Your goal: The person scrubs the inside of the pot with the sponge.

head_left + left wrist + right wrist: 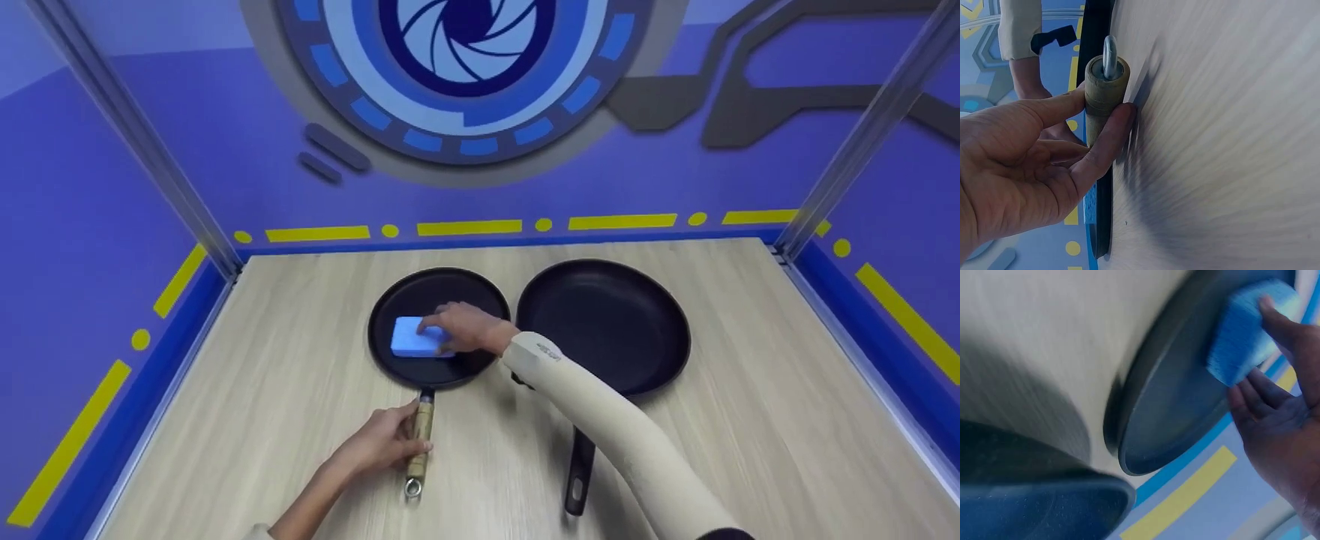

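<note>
A small black frying pan point(431, 289) with a wooden handle point(417, 456) lies left of centre on the table. My left hand point(379, 441) grips that handle between thumb and fingers; the left wrist view shows the handle's end and its metal hanging ring point(1110, 56) close up. Over the small pan, my right hand point(469, 328) holds a light blue sponge point(411, 339) against the inside of the pan. In the right wrist view the thumb and fingers pinch the sponge point(1238, 337) from opposite sides.
To the right lies a larger black frying pan point(607, 322), its black handle point(580, 472) pointing toward me. My right sleeve point(600, 397) crosses over it. Blue walls with yellow dashes point(469, 226) border the wooden table point(300, 337) at the back and sides.
</note>
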